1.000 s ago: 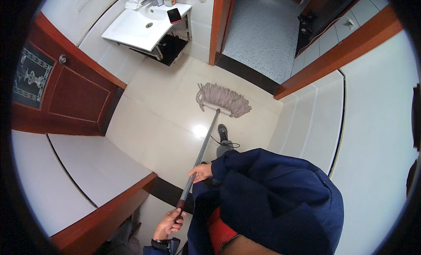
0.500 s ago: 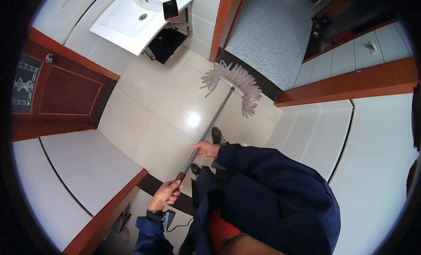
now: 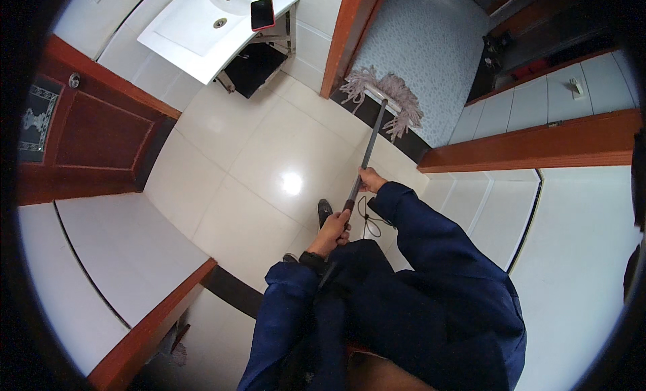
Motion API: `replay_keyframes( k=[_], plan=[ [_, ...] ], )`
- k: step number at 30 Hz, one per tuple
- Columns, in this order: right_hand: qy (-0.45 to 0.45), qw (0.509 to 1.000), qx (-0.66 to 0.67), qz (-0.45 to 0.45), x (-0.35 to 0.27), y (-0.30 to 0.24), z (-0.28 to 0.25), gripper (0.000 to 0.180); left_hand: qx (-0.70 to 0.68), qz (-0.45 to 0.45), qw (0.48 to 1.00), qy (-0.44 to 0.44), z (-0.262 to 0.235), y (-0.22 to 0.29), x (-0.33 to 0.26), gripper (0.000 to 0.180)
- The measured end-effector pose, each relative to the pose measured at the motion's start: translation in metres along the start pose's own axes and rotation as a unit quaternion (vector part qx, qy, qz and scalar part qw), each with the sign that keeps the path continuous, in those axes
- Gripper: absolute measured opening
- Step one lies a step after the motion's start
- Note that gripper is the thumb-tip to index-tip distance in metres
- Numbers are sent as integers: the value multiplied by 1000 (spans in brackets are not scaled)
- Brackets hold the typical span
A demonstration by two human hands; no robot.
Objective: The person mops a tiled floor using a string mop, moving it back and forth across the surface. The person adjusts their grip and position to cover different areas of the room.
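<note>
Right now both my hands are on the mop, one behind the other along its grey pole (image 3: 372, 143). The fingers of my left hand (image 3: 334, 229) are wrapped around the brown grip near the pole's lower end, close in front of my body. My right hand (image 3: 370, 180) is farther along, its fingers curled around the bare grey shaft; neither hand has anything else in it that I can see.

From my fingers the mop head (image 3: 402, 98) lies ahead and a little to the right, and my right hand is the nearer of the two. The pole's long axis runs from my left fist through my right one and straight out to that head, while the head's white bar sits crosswise to it. Its strands fan out over the dark threshold strip (image 3: 412, 149), along the far right edge of the pale tiled floor (image 3: 262, 149), and partly onto the patterned floor (image 3: 447, 51) beyond. The left strands come just beside the foot of the wooden door frame (image 3: 345, 38); whether they touch it I cannot tell.

Well left of the head, a phone (image 3: 262, 14) lies at the right edge of the white washbasin (image 3: 178, 38).
</note>
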State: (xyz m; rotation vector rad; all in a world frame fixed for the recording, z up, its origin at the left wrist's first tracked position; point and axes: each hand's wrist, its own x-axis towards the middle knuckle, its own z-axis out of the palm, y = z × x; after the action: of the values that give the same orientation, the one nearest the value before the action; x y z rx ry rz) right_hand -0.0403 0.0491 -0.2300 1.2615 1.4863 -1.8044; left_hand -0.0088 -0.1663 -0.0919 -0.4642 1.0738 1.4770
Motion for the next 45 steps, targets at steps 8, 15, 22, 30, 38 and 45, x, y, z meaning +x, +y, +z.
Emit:
replay_keyframes(
  k=[8, 15, 22, 30, 38, 45],
  plan=[
    [-163, 978, -86, 95, -68, 107, 117, 46, 13, -91, 996, 7, -110, -82, -147, 26],
    [-384, 890, -34, 243, -151, 213, 228, 41, 45, -120, 987, 94, -165, -163, -332, 29],
    [-303, 895, 101, 312, -160, 273, 285, 23, 54, -174, 965, 189, -162, -176, -448, 25],
    [-342, 908, 197, 142, -115, 275, 253, 8, 137, -187, 961, 151, -176, -118, -378, 26],
    [-242, 946, 1, -216, 5, 164, 67, 19, 148, -128, 980, 34, -94, -35, -163, 25],
    [25, 983, 179, 34, 15, 79, -43, 15, 96, -97, 990, -24, 11, -24, -27, 25]
  ],
)
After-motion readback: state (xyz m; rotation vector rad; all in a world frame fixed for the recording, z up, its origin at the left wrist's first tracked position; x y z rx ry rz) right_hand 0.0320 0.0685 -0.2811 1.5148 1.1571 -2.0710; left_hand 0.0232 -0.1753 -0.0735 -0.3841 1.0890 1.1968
